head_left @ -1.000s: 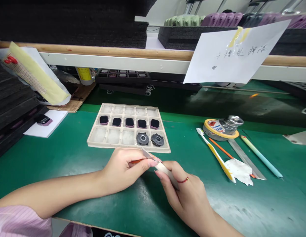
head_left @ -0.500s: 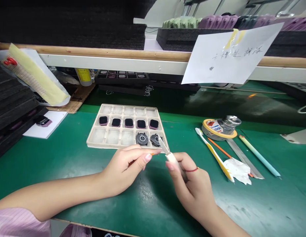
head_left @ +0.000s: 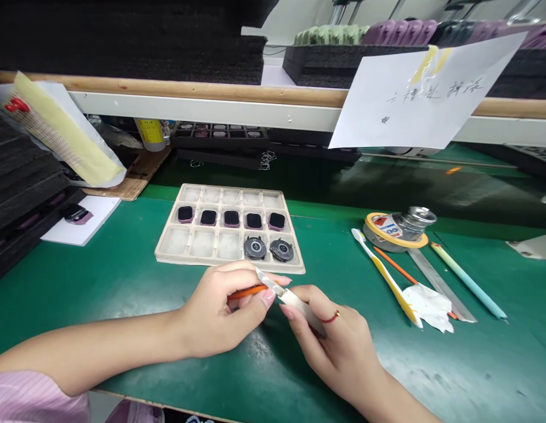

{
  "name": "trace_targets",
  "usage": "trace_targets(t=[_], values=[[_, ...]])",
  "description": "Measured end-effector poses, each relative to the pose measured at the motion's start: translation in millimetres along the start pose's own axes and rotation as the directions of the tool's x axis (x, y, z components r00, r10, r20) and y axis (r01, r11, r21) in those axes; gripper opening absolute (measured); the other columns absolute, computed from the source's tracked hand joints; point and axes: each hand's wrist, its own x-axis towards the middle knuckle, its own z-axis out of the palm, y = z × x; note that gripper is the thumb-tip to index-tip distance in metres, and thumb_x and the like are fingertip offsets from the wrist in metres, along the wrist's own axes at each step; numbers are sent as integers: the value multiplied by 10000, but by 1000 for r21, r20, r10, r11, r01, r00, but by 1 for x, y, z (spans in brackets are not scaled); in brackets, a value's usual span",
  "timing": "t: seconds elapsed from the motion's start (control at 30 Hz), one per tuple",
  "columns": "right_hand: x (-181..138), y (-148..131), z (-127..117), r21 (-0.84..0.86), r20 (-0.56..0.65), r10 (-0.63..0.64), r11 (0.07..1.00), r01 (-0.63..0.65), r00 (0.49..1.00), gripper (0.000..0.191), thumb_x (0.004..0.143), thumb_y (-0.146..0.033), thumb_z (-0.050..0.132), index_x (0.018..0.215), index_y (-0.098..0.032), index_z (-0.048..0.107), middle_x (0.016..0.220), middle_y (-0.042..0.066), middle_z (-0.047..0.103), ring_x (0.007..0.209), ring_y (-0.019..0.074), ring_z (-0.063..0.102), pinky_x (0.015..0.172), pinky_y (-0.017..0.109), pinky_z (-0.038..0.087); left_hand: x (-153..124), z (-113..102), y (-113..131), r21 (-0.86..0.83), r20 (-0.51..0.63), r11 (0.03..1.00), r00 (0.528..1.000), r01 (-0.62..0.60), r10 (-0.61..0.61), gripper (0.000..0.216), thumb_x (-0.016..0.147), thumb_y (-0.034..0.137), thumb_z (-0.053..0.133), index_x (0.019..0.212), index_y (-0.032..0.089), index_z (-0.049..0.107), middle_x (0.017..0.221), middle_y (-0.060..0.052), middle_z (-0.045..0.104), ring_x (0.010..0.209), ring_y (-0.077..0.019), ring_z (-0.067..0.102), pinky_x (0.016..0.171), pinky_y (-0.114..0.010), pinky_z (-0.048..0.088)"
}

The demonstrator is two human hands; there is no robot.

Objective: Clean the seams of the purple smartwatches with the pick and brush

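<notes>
My left hand (head_left: 224, 317) is closed around a thin orange stick (head_left: 249, 291), whose far part is hidden by the fingers. In my right hand (head_left: 337, 346) is a knife (head_left: 299, 306) with a pale handle. Its blade lies across the end of the stick, close to my left thumb and forefinger. Just beyond the hands stands a beige compartment tray (head_left: 191, 258). Square watch bodies (head_left: 231, 219) with black faces fill its middle row, and two round dark watch bodies (head_left: 282, 249) lie in the front row at the right.
To the right lie a toothbrush (head_left: 387, 282), another orange stick (head_left: 395, 263), a white scrap (head_left: 431, 305), a steel ruler (head_left: 440, 285) and a yellow-blue pen (head_left: 471, 283). Behind them are a tape roll (head_left: 390, 241) and a metal pot (head_left: 419, 218). A shelf edge (head_left: 211, 100) crosses overhead with a paper note (head_left: 414, 111).
The knife has come down and left, its blade now over the orange stick. More of the stick shows within my left hand. The view has shifted slightly.
</notes>
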Motion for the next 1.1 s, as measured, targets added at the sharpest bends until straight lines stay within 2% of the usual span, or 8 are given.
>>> trace_targets(t=[0.13, 0.3, 0.43, 0.67, 0.77, 0.83, 1.0, 1.1], values=[[0, -1, 0, -62, -22, -29, 998, 28, 999, 60, 1027, -210, 444, 1007, -207, 500, 709, -43, 653, 383, 47, 454, 391, 176, 308, 0, 1, -4, 15, -25, 999, 999, -37, 37, 219, 968, 226, 588, 900, 146, 781, 868, -88, 761, 735, -147, 676, 656, -234, 540], [-1, 0, 1, -120, -47, -44, 992, 38, 998, 66, 1030, -221, 442, 1000, -215, 500, 615, -70, 602, 362, 62, 453, 402, 186, 319, 3, 1, -8, 35, -51, 996, 995, -84, 86, 159, 949, 190, 630, 918, 172, 785, 943, -67, 789, 815, -149, 737, 734, -227, 583], [-1, -1, 2, -146, -62, -52, 988, 42, 997, 77, 1043, -227, 424, 1001, -217, 487, 653, -60, 631, 340, 48, 399, 387, 183, 294, 3, 1, -9, 29, -63, 993, 991, -114, 115, 139, 934, 156, 646, 909, 167, 782, 902, -46, 792, 833, -139, 751, 773, -205, 590], [-4, -3, 5, -166, -55, -23, 986, 13, 998, 79, 1049, -230, 409, 1010, -218, 477, 661, -52, 632, 383, 62, 470, 419, 165, 358, 4, 3, -8, 77, -102, 995, 992, -70, 77, 196, 931, 193, 650, 768, 165, 754, 791, -30, 768, 674, -124, 703, 610, -194, 538], [-4, -3, 6, -163, -61, -6, 987, -4, 998, 76, 1045, -225, 415, 1008, -221, 481, 663, -52, 639, 373, 65, 471, 416, 171, 359, 6, 3, -8, 112, -99, 992, 993, -57, 68, 197, 935, 217, 650, 777, 162, 755, 699, -12, 732, 562, -97, 625, 524, -186, 471], [-4, -3, 6, -155, -67, -2, 988, -8, 998, 75, 1046, -224, 408, 1015, -221, 476, 672, -50, 647, 359, 65, 458, 406, 175, 352, 7, 3, -9, 111, -89, 992, 994, -54, 64, 192, 940, 224, 644, 797, 165, 758, 673, -4, 719, 549, -96, 609, 525, -190, 469], [-2, -2, 6, -123, -47, -6, 992, 0, 999, 66, 1045, -220, 408, 1014, -218, 467, 695, -46, 648, 380, 63, 465, 413, 165, 364, 6, 2, -12, 50, -63, 997, 996, -55, 58, 191, 957, 192, 614, 832, 166, 756, 920, -57, 788, 794, -148, 731, 703, -225, 562], [-1, -2, 5, -108, -37, -7, 994, 3, 999, 67, 1044, -216, 406, 1014, -216, 465, 700, -44, 646, 410, 67, 491, 435, 161, 389, 5, 2, -12, 49, -59, 996, 995, -72, 75, 195, 961, 177, 606, 843, 153, 759, 918, -72, 784, 807, -148, 741, 716, -217, 568]])
